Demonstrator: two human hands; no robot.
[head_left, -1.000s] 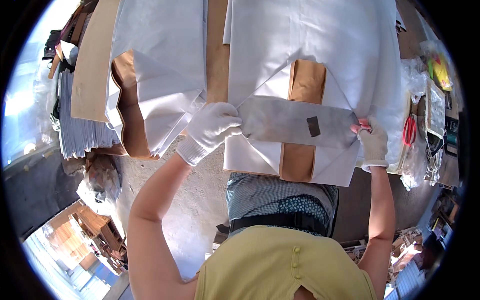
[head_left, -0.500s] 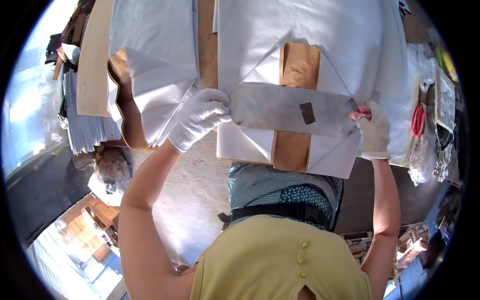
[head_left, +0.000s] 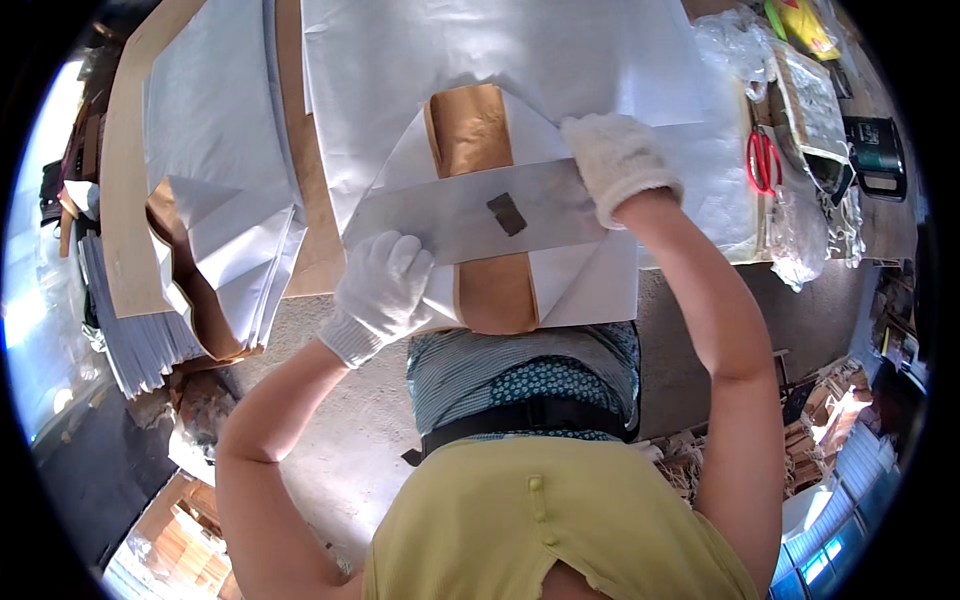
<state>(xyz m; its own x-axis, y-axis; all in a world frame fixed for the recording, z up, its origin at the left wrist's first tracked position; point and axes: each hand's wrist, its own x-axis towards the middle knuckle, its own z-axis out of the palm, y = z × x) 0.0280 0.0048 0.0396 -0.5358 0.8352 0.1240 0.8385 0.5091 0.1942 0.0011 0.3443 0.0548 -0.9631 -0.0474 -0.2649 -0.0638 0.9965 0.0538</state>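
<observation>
A white paper sack with brown inner layers [head_left: 484, 125] lies before me, its near end folded out in flaps. Across the flaps rests a long, flat grey strip [head_left: 440, 215] with a dark patch on it, tilted slightly up to the right. My left hand [head_left: 378, 290], in a white knitted glove, is closed with bent fingers at the strip's lower left edge; what its fingertips hold is hidden. Also gloved, my right hand [head_left: 618, 168] covers the strip's right end and grips it, with its fingertips mostly out of sight.
To the left lies another stack of white sacks [head_left: 210, 120] with an opened brown-lined end. Layered paper edges [head_left: 135, 315] hang beside it. On the right are red-handled scissors [head_left: 763, 162], clear plastic bags [head_left: 798, 235] and a dark mug [head_left: 876, 158].
The view has shifted, so the table sits further left. My right hand has moved up over the strip's right end. My left hand has slid to the strip's lower left edge.
</observation>
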